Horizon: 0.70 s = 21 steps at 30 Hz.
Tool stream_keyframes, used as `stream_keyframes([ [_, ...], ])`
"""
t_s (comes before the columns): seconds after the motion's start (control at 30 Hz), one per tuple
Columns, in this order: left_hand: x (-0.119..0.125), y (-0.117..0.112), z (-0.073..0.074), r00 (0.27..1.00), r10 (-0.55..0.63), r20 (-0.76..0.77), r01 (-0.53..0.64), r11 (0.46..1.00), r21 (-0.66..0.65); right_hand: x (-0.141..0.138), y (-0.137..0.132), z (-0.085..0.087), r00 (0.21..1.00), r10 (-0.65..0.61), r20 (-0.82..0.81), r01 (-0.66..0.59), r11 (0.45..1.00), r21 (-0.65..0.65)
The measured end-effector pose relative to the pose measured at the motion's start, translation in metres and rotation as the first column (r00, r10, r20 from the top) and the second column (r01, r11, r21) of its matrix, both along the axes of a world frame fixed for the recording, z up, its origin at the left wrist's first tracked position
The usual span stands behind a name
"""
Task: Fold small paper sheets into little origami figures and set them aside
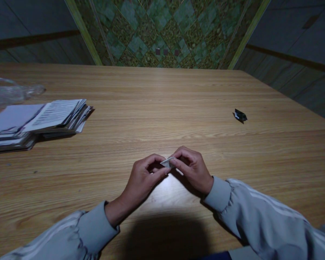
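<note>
Between my two hands, just above the wooden table (141, 126), is a small folded piece of paper (166, 162), pale and pointed at its left end. My left hand (148, 171) pinches its left and lower side between thumb and fingers. From the right, my right hand (191, 166) grips the same paper with thumb and forefinger. Part of the paper is hidden behind the fingertips. Both sleeves are grey with white stripes.
A stack of papers (54, 115) and booklets lies on the left of the table, with a clear plastic bag (13, 92) behind it. A small dark, shiny folded object (240, 115) rests at the right. Beyond the table's far edge is a green patterned wall (168, 32).
</note>
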<state>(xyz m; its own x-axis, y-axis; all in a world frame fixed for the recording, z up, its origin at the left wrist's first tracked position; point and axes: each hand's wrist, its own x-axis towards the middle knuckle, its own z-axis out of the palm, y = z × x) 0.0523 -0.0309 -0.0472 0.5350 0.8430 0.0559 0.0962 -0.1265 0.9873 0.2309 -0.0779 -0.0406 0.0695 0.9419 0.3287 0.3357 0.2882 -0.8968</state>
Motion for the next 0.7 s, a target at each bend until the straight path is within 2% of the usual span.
stream_keyframes([
  [0.1,0.0004,-0.0010,-0.0010,1.000,-0.006,-0.017,0.006,0.999,-0.040,-0.0006,-0.0003,-0.0022,0.997,0.020,-0.071,-0.023,0.999,-0.037],
  [0.3,-0.0016,-0.0016,-0.0025,0.997,0.066,0.029,-0.062,0.992,-0.114,-0.0019,-0.0009,-0.0068,0.965,0.067,-0.252,-0.095,0.990,-0.103],
  [0.43,-0.0016,-0.0003,-0.0034,0.998,0.058,0.026,-0.055,0.994,-0.095,-0.0003,-0.0011,-0.0046,0.988,0.059,-0.145,-0.067,0.996,-0.054],
  [0.57,-0.0011,0.0000,-0.0016,0.999,0.038,0.011,-0.038,0.999,-0.009,0.0016,-0.0005,-0.0023,0.997,0.055,-0.045,-0.055,0.998,-0.007],
  [0.7,-0.0017,0.0000,0.0013,0.998,0.054,0.013,-0.055,0.996,0.072,0.0017,0.0003,-0.0021,0.999,0.042,-0.021,-0.042,0.999,-0.006],
])
